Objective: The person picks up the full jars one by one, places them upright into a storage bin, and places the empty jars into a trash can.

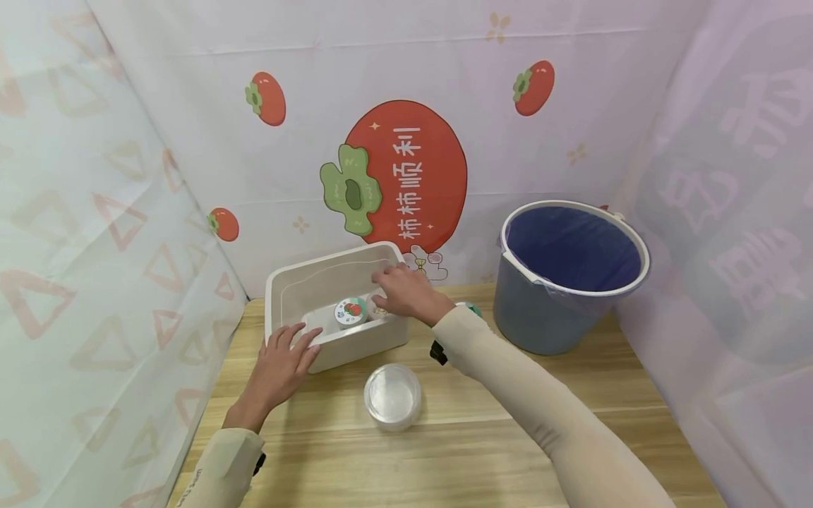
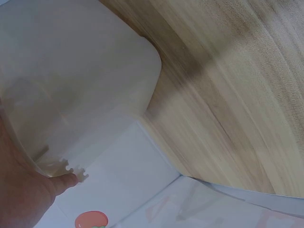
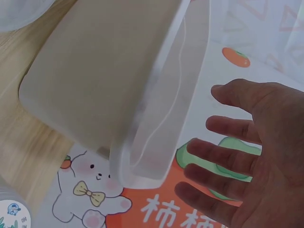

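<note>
A whitish rectangular bin [image 1: 356,353] stands on the table against the back wall. My left hand [image 1: 282,363] rests over its front left rim, fingers spread and fairly straight. Inside the bin sits a round tub with a printed lid [image 1: 351,311], and a second round tub [image 1: 378,307] stands beside it, partly hidden by my right hand. My right hand [image 1: 406,289] hovers over the bin's right end. In the right wrist view its fingers [image 3: 223,159] are spread and loosely bent, with nothing between them. A clear round tub [image 1: 392,396] stands in front of the bin.
Behind my right forearm, another tub with a printed lid [image 3: 14,213] stands on the table [image 1: 476,451], mostly hidden in the head view. A large grey-blue bucket [image 1: 540,317] with a bag liner stands at the back right. Printed cloth walls [image 1: 190,141] enclose the table on three sides.
</note>
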A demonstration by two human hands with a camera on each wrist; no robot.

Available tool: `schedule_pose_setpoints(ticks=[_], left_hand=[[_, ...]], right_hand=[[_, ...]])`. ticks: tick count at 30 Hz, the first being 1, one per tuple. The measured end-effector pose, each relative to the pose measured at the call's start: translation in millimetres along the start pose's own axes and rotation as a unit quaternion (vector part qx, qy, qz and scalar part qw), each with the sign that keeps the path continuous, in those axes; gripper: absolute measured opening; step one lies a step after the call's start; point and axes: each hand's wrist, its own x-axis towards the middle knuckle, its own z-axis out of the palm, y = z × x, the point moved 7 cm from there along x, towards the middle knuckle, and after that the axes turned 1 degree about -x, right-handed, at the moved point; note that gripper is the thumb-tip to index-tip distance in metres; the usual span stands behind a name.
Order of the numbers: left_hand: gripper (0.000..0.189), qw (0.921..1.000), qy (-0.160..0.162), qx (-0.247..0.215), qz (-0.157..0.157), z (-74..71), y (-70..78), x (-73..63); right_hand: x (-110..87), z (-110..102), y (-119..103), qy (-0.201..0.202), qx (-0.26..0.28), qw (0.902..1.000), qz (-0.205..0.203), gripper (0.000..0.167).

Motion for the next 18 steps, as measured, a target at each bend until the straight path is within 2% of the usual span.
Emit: schedule_pose_setpoints(ticks=[18], left_hand=[[0.046, 1.0000, 0.007, -0.003, 0.004, -2.0, 0.8, -1.3]], right_hand=[[-32.1, -19, 18, 0.060, 0.006, 0.9982, -0.008, 0.044]])
